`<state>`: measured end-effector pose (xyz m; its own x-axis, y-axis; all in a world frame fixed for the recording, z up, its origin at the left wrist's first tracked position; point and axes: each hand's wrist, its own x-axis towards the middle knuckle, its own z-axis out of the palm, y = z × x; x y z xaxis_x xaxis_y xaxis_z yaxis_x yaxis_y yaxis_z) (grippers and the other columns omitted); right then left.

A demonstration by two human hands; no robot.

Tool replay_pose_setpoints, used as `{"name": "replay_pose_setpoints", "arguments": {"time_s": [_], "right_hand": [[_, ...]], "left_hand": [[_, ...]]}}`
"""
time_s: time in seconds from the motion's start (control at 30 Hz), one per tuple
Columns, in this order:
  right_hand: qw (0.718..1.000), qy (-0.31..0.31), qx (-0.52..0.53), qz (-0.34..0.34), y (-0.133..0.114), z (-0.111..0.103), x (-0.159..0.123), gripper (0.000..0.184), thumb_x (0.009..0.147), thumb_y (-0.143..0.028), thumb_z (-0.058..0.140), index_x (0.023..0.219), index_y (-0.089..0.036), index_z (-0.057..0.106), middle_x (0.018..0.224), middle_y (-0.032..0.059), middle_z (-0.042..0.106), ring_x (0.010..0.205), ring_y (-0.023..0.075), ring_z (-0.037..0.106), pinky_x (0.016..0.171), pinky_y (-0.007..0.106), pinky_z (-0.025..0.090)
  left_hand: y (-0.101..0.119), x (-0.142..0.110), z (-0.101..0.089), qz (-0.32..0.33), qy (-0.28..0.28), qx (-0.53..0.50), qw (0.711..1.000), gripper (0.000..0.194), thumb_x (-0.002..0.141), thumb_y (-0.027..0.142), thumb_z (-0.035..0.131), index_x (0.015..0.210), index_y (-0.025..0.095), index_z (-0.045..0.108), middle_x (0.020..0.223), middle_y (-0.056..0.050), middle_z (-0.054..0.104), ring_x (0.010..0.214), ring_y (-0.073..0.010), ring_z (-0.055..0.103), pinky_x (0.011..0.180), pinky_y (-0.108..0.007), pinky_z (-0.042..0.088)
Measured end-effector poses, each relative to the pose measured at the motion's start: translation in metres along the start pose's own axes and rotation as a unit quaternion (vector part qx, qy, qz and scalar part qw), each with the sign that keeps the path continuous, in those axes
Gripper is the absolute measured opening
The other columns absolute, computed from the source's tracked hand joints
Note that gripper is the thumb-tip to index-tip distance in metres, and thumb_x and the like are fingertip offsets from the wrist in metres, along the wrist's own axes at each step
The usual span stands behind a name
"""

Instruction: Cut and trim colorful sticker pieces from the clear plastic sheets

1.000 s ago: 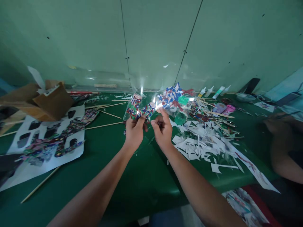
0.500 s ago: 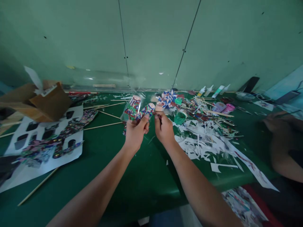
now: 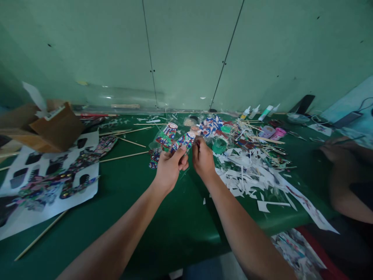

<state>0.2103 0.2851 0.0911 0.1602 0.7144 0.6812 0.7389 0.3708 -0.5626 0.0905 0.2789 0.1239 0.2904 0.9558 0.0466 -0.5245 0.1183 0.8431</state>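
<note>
person's left hand [image 3: 169, 171] pinches the patterned cutout [image 3: 183, 140] between thumb and fingers, top end tilted toward 1 o'clock. right hand [image 3: 204, 157] has fingers curled at the cutout's 3 o'clock end; can't tell if it's gripping anything. clock centred on cutout: second patterned piece [image 3: 166, 134] just beside at 10, blue-and-white pieces [image 3: 210, 125] near at 2, green tub [image 3: 219, 146] at 3, white paper scraps [image 3: 247, 177] at 4. farther out: bottles [image 3: 265, 112] at 2, co-worker's hand [image 3: 333, 151] at 3, printed sheet [image 3: 91, 187] at 8, cardboard box [image 3: 60, 128] at 9.
</note>
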Motion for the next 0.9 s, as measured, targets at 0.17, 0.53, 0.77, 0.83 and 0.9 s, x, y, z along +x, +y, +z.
{"name": "replay_pose_setpoints", "arguments": {"time_s": [0.17, 0.53, 0.77, 0.83, 0.9], "right_hand": [[1.000, 0.017, -0.008, 0.024, 0.0001, 0.0007, -0.0008, 0.020, 0.094, -0.022, 0.033, 0.105, -0.019, 0.050, 0.079, 0.0067, 0.063, 0.068, 0.0192, 0.060, 0.062, 0.030, 0.042], [0.999, 0.011, 0.023, 0.027, 0.0000, 0.0002, -0.0003, 0.018, 0.094, -0.025, 0.035, 0.102, -0.020, 0.051, 0.081, 0.0060, 0.064, 0.071, 0.0192, 0.062, 0.064, 0.031, 0.045], [0.998, -0.030, -0.033, 0.035, -0.0024, 0.0007, 0.0009, 0.024, 0.094, -0.026, 0.033, 0.102, -0.019, 0.054, 0.075, 0.0057, 0.064, 0.064, 0.0194, 0.061, 0.059, 0.029, 0.040], [0.998, -0.040, -0.041, 0.035, -0.0037, 0.0007, 0.0011, 0.025, 0.094, -0.025, 0.032, 0.105, -0.019, 0.054, 0.077, 0.0066, 0.065, 0.065, 0.0199, 0.062, 0.059, 0.029, 0.040], [0.997, -0.045, -0.057, 0.038, -0.0043, 0.0004, 0.0012, 0.027, 0.094, -0.026, 0.032, 0.107, -0.018, 0.054, 0.075, 0.0062, 0.065, 0.063, 0.0203, 0.062, 0.059, 0.028, 0.039]], "left_hand": [[-0.0048, -0.0035, 0.0020, -0.014, -0.006, 0.002, 1.000, 0.033, 0.077, 0.027, 0.068, 0.056, 0.017, 0.045, 0.042, 0.006, 0.040, 0.039, -0.0039, 0.032, 0.043, -0.022, 0.030], [-0.0070, 0.0001, -0.0043, -0.017, -0.042, -0.004, 0.999, 0.035, 0.080, 0.028, 0.067, 0.055, 0.017, 0.046, 0.043, 0.006, 0.040, 0.040, -0.0044, 0.035, 0.044, -0.022, 0.031], [-0.0050, 0.0025, -0.0031, -0.034, -0.029, -0.075, 0.996, 0.037, 0.080, 0.023, 0.065, 0.053, 0.017, 0.040, 0.042, 0.006, 0.041, 0.038, -0.0038, 0.033, 0.043, -0.021, 0.032], [-0.0035, 0.0036, -0.0032, -0.046, -0.025, -0.096, 0.994, 0.035, 0.081, 0.020, 0.062, 0.053, 0.017, 0.040, 0.041, 0.006, 0.042, 0.037, -0.0039, 0.034, 0.043, -0.021, 0.032], [-0.0022, 0.0042, -0.0034, -0.061, -0.027, -0.106, 0.992, 0.035, 0.081, 0.019, 0.060, 0.053, 0.017, 0.040, 0.041, 0.005, 0.042, 0.037, -0.0041, 0.034, 0.042, -0.021, 0.032]]}}
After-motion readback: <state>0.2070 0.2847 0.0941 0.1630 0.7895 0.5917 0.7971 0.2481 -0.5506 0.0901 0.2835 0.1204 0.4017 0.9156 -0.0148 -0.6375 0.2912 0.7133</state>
